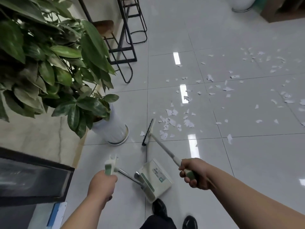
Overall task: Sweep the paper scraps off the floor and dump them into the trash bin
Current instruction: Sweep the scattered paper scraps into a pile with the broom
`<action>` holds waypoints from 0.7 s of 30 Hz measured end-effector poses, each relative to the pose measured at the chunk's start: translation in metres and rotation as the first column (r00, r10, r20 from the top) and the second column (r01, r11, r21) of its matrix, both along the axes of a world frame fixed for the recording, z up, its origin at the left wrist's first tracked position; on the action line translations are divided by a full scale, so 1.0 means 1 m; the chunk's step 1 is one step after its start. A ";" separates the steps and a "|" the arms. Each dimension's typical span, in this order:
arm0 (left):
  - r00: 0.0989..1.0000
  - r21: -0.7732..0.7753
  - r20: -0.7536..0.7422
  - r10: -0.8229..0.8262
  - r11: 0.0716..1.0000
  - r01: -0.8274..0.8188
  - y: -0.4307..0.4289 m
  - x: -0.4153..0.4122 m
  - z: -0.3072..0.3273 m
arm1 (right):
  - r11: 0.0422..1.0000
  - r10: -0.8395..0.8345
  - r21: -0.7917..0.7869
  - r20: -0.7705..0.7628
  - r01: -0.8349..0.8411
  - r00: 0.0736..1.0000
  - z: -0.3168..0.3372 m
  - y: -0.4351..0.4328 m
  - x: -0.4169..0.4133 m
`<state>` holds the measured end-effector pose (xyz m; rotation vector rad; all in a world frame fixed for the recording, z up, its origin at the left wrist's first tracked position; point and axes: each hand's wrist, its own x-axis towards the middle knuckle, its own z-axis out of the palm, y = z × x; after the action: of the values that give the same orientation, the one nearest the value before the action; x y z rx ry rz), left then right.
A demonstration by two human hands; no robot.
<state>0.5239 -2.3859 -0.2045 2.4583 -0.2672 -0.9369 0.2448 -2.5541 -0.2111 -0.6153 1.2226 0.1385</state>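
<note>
Head view, looking down. The paper scraps (171, 123) are small, white, irregularly torn pieces lying flat on the glossy pale grey tiled floor (255, 162). The densest patch lies ahead of the right grip (194, 175), just beyond the broom head. Thinner scatter spreads further ahead and to that grip's right. One scrap lies on the opposite side of the head, toward the left grip (102, 180).

The right grip is closed around the green end of the broom (149, 131). Its cream shaft slopes forward and down to a long narrow head with dark bristles, set on the floor. The left grip is closed around the green-and-white handle top of the dustpan (155, 177). A thin rod runs from that handle to the cream pan, which sits on the floor between the two grips, near two black shoes (159, 208).

A potted plant (113, 131) in a white pot stands ahead of the left grip, and its leaves hide the floor and wall behind them. Black-framed stools (128, 30) far ahead are cut off by the top edge. A round white object (242, 4) far beyond the right grip is cropped there too, and what it is cannot be told. The distant scraps blur into the glare of the ceiling lights reflected in the tiles. The dustpan label is unreadable.
</note>
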 end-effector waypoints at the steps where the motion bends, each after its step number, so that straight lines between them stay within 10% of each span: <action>1: 1.000 -0.008 -0.003 0.000 1.000 0.000 -0.003 0.004 -0.001 | 0.999 0.039 0.005 -0.005 -0.039 0.999 -0.002 -0.006 0.014; 10: 0.997 0.015 -0.017 -0.072 0.997 0.072 -0.038 0.065 -0.016 | 0.987 0.148 0.079 -0.063 -0.143 0.987 -0.025 -0.072 0.121; 21: 0.974 0.039 -0.041 -0.221 0.974 0.223 -0.084 0.102 -0.037 | 0.999 -0.025 0.027 -0.311 0.035 0.950 -0.012 -0.134 0.058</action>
<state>0.6263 -2.4701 -0.2414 2.4851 -0.5234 -1.0886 0.3029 -2.6881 -0.2228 -0.5598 1.5313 0.2359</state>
